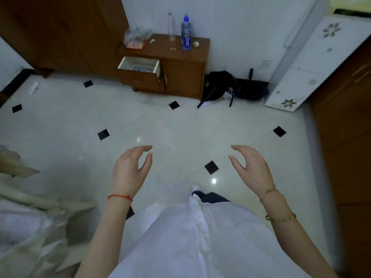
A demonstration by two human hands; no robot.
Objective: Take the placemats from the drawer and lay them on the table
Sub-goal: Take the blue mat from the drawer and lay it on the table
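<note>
Ahead of your hands the room opens onto a pale tiled floor [170,125] set with small black diamonds, glossy enough to throw back the ceiling light. It is bare between you and the far wall, so you have a straight walk.

Well beyond both hands, against that white wall, stands a low wooden cabinet [180,77]. Its drawer [139,72] is pulled open on the side of your left hand, probably left that way so you can reach straight in. Something pale and patterned lies inside; that is likely the placemats [143,68], though it is too small to be sure. On the cabinet top stand a blue-capped bottle [186,33], a slim clear bottle [171,27] and a crumpled plastic bag [136,37].

Past your right hand a white fridge [313,63] leans into view, with dark bags [232,87] on the floor beside it.

Your left hand [130,169] and right hand [251,167] hover apart at waist height, fingers loosely curled, grasping nothing, seemingly ready for the reach.
</note>
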